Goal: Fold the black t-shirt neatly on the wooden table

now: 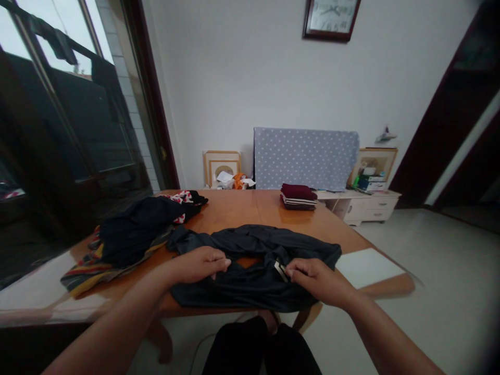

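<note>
A dark garment [250, 289] lies loosely spread along the near edge of the wooden table, with a gap in its middle where the tabletop shows. Its exact kind I cannot make out. My left hand [205, 264] is over its left part, fingers curled closed against the dark cloth. On the right, my right hand [314, 276] pinches the cloth beside a small white label [280, 271]. Both hands are a little apart, on either side of the gap.
At the left of the wooden table [234, 205] lies a heap of clothes [136, 229], dark, striped and patterned. A folded stack of maroon clothes [299, 197] sits at the back right. Behind stand a cloth-covered panel [304, 159] and a white cabinet [371, 208].
</note>
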Motion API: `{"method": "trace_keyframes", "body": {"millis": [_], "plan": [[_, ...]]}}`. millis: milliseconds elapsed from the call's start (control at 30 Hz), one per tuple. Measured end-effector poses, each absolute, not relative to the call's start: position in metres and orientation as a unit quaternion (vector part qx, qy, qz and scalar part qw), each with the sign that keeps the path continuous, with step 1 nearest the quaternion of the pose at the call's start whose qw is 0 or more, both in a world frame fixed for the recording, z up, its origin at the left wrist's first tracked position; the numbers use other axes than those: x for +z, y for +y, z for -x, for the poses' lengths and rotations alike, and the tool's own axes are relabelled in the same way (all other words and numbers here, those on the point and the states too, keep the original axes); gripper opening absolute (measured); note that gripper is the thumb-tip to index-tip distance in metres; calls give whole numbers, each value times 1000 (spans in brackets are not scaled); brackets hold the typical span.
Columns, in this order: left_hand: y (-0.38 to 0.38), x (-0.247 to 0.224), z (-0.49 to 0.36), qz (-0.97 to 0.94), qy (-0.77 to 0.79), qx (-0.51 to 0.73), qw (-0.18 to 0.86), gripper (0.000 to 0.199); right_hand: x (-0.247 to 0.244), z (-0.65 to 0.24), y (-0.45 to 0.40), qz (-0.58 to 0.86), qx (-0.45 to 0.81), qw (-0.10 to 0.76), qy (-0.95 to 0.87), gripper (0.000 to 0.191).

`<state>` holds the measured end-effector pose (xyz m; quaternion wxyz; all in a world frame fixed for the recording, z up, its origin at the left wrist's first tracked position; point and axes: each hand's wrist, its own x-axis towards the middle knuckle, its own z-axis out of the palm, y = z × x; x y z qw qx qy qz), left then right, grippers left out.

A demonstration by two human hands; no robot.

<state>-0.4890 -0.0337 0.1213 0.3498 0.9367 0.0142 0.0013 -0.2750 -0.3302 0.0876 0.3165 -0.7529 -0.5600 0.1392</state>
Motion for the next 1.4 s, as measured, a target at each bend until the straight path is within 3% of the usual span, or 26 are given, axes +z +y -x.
{"method": "trace_keyframes", "body": {"millis": [167,267,400,533,600,700,833,967,1133,1400], "plan": [[-31,112,477,-958,57,58,273,27,63,241,-317,797,34,348,-492,29],[-26,99,462,-976,67,127,165,21,48,228,-311,838,-13,300,-456,44],[-17,81,447,-981,134,132,56,36,38,228,-304,878,-26,215,-426,58],[-12,75,441,-977,170,123,31,15,38,228,-301,887,-8,180,-426,24],[-10,77,440,-972,177,145,59,17,39,224,-300,872,7,218,-439,15],[-4,85,441,-950,170,215,152,22,42,216,-301,830,25,363,-423,16],[8,104,447,-838,191,351,371,32,53,206,-306,762,70,586,-266,28],[24,126,458,-674,205,460,541,40,66,195,-313,654,47,735,-174,33],[44,137,475,-562,190,562,576,40,69,184,-321,566,20,815,-122,35],[55,120,490,-552,259,578,543,41,66,188,-325,556,27,824,-112,37]]}}
